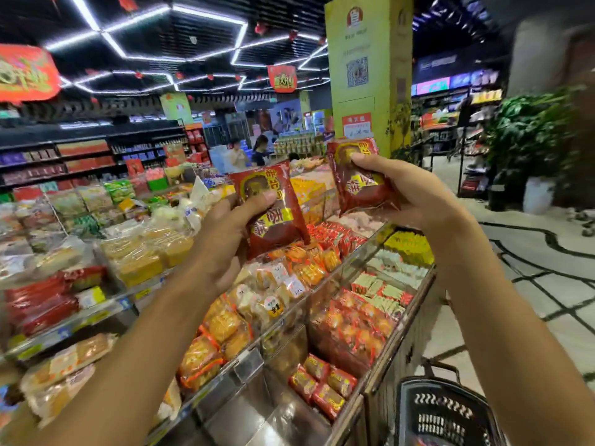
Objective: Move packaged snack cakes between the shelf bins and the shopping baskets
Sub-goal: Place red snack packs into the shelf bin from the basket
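Left grip pinching one red snack cake, right grip clasping another red pack, above shelf bins

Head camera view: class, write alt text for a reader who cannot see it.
Two raised hands each grip a red snack cake packet, the left hand one packet, the right hand another, above shelf bins of wrapped cakes. A black shopping basket sits lower right.

Head-worn view (wide-angle), forward over shelf bins
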